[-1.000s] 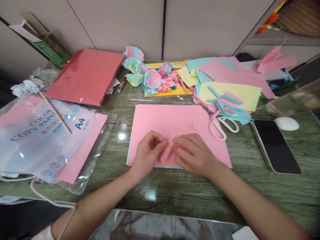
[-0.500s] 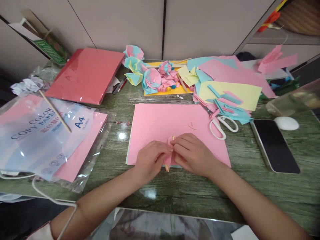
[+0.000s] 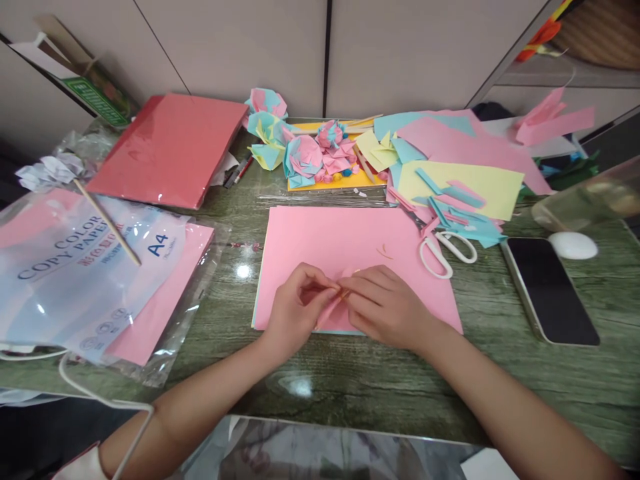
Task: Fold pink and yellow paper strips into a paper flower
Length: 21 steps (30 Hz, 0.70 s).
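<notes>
Both hands meet over the near part of a stack of pink paper (image 3: 320, 237), which has a bluish sheet showing at its edge. My left hand (image 3: 299, 303) pinches a small folded pink paper strip (image 3: 328, 311) between thumb and fingertips. From the other side my right hand (image 3: 383, 301) is closed on the same piece, fingertips touching those of the left. A yellowish edge shows at the pinch; most of the strip is hidden by the fingers. Two thin curved scraps (image 3: 385, 252) lie on the pink sheet, beyond the right hand.
White-handled scissors (image 3: 436, 257) rest at the stack's right edge, near a phone (image 3: 553, 291) and a white mouse (image 3: 573, 247). Paper flowers (image 3: 304, 159) and cut coloured sheets (image 3: 463, 183) lie behind. On the left are a copy-paper bag (image 3: 90, 280) and a red pack (image 3: 167, 150).
The folded pink strip has been turned and now sits lower and more hidden between the fingers. My left hand has opened its curl slightly, thumb and index rising to the pinch.
</notes>
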Each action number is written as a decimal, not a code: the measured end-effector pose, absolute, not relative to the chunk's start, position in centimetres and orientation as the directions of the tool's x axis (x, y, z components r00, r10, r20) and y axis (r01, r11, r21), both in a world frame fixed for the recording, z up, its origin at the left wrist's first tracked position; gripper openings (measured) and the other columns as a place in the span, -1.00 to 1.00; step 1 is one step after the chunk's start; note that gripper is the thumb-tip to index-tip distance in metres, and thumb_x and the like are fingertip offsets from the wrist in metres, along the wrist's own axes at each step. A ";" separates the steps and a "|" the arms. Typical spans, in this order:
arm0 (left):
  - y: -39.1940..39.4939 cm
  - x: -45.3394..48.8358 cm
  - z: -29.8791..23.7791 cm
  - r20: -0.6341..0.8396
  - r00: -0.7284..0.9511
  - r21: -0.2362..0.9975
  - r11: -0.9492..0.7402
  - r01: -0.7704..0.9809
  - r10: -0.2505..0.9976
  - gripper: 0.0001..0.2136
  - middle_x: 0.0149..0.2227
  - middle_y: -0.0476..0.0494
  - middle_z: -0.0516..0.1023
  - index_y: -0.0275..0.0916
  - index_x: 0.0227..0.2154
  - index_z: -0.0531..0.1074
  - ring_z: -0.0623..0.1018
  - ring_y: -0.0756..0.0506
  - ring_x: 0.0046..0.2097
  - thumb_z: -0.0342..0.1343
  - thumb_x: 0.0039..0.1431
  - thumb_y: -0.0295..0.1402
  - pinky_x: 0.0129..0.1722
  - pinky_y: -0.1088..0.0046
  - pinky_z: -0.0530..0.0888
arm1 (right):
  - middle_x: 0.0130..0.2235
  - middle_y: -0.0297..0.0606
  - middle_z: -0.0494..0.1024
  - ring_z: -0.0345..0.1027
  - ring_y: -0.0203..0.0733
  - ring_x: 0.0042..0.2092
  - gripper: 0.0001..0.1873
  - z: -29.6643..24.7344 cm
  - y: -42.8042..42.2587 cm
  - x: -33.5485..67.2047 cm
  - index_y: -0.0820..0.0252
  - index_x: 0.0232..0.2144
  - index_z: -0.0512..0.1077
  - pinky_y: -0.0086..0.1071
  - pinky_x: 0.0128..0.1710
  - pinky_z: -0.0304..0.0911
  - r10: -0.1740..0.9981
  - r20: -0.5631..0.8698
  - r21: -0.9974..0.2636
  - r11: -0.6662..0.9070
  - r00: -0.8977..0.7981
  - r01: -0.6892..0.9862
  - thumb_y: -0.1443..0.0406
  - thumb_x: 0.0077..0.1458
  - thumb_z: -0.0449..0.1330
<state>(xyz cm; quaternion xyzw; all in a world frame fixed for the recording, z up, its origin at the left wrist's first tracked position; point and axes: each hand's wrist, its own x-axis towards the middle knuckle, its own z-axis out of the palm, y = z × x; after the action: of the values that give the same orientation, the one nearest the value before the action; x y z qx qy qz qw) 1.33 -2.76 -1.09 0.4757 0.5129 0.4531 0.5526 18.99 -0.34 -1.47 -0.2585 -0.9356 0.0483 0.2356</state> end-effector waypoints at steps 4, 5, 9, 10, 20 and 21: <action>-3.2 1.2 -1.2 -0.149 0.083 0.987 0.143 0.075 0.985 -0.91 -0.41 -0.02 0.44 -0.23 -0.42 0.30 0.49 -0.02 -0.30 0.12 0.02 -0.40 -0.31 0.46 0.43 | -0.27 -0.16 0.47 0.22 -0.15 -0.20 -0.86 -1.7 -0.2 19.0 0.27 -0.40 0.38 -0.24 -0.22 0.21 0.451 0.346 -0.145 0.892 -0.823 0.428 0.41 0.08 0.01; -3.2 1.2 -1.3 -0.160 0.095 0.986 0.154 0.067 0.982 -0.91 -0.41 -0.02 0.44 -0.23 -0.42 0.30 0.49 -0.02 -0.30 0.12 0.02 -0.40 -0.32 0.46 0.43 | -0.27 -0.16 0.47 0.22 -0.14 -0.19 -0.85 -1.6 -0.2 19.0 0.28 -0.39 0.38 -0.23 -0.21 0.21 0.454 0.327 -0.152 0.891 -0.829 0.428 0.42 0.08 0.01; -2.7 1.0 -1.3 -0.203 0.200 0.973 0.220 -0.064 0.958 -0.88 -0.42 -0.01 0.46 -0.24 -0.42 0.27 0.48 0.02 -0.32 0.13 0.02 -0.43 -0.29 0.47 0.42 | -0.26 -0.14 0.45 0.22 -0.14 -0.14 -0.87 -1.3 -0.2 19.0 0.27 -0.39 0.38 -0.24 -0.19 0.24 0.521 0.242 -0.325 0.839 -0.819 0.437 0.39 0.07 0.03; -2.5 1.0 -1.4 -0.203 0.231 0.967 0.233 -0.106 0.951 -0.87 -0.41 -0.02 0.47 -0.25 -0.43 0.26 0.48 0.03 -0.32 0.13 0.01 -0.44 -0.26 0.47 0.42 | -0.26 -0.15 0.45 0.22 -0.16 -0.15 -0.88 -1.2 -0.2 19.0 0.26 -0.41 0.38 -0.26 -0.18 0.24 0.548 0.236 -0.391 0.810 -0.802 0.438 0.40 0.06 0.04; -2.3 1.1 -1.7 -0.172 0.293 0.951 0.236 -0.199 0.940 -0.86 -0.41 -0.02 0.46 -0.26 -0.45 0.22 0.46 0.05 -0.32 0.12 0.03 -0.47 -0.25 0.48 0.40 | -0.30 -0.21 0.47 0.27 -0.22 -0.20 -0.87 -0.8 -0.1 19.0 0.21 -0.53 0.29 -0.28 -0.21 0.28 0.642 0.242 -0.557 0.706 -0.727 0.437 0.44 0.01 0.03; -2.4 1.2 -1.6 -0.174 0.295 0.955 0.234 -0.183 0.939 -0.86 -0.41 -0.02 0.45 -0.26 -0.46 0.23 0.45 0.05 -0.33 0.12 0.02 -0.48 -0.26 0.49 0.39 | -0.31 -0.21 0.47 0.27 -0.22 -0.20 -0.88 -0.9 -0.2 19.0 0.21 -0.52 0.30 -0.29 -0.21 0.29 0.637 0.254 -0.547 0.715 -0.728 0.435 0.43 0.01 0.03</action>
<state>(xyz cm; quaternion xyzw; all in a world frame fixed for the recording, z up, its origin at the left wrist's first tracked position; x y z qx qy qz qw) 1.23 -2.37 -1.62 0.4528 0.4177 0.4216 0.6654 18.99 -0.22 -0.87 -0.2978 -0.9001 0.2317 0.2179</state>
